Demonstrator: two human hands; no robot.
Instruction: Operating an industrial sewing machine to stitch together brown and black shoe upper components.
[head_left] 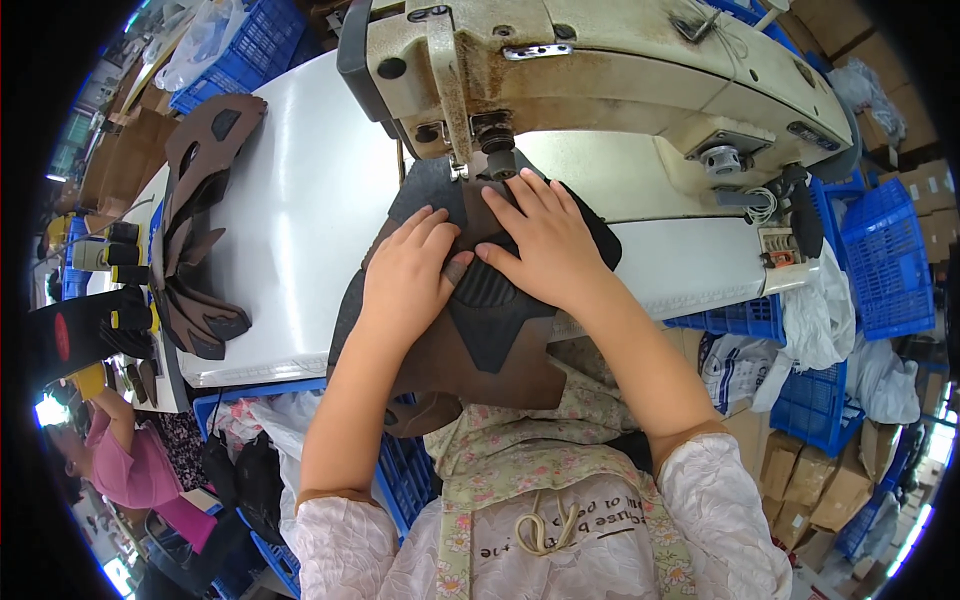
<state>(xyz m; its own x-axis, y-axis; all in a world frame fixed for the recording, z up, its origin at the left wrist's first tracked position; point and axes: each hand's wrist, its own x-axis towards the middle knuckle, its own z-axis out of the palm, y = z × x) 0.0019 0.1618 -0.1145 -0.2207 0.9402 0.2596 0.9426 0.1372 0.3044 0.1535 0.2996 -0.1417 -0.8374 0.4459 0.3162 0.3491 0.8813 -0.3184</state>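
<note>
A cream industrial sewing machine [610, 95] stands over a white table. Under its needle area lies a large brown and black cut panel [490, 340], with a ribbed black patch in its middle; its lower part hangs over the table's front edge toward my lap. My left hand [412, 262] lies on the panel's left side, fingers stretched toward the presser foot [459, 170]. Spread flat on the right side, my right hand [545, 238] has its fingertips close below the machine head. Neither hand grips anything; both press on the panel from above.
Similar brown panels [205, 170] are piled at the table's left end. Blue crates [885, 260] with plastic bags stand right, beside cardboard boxes [810, 470]. Another blue crate [405, 480] sits below the table. A person in pink [130, 460] works at the far left.
</note>
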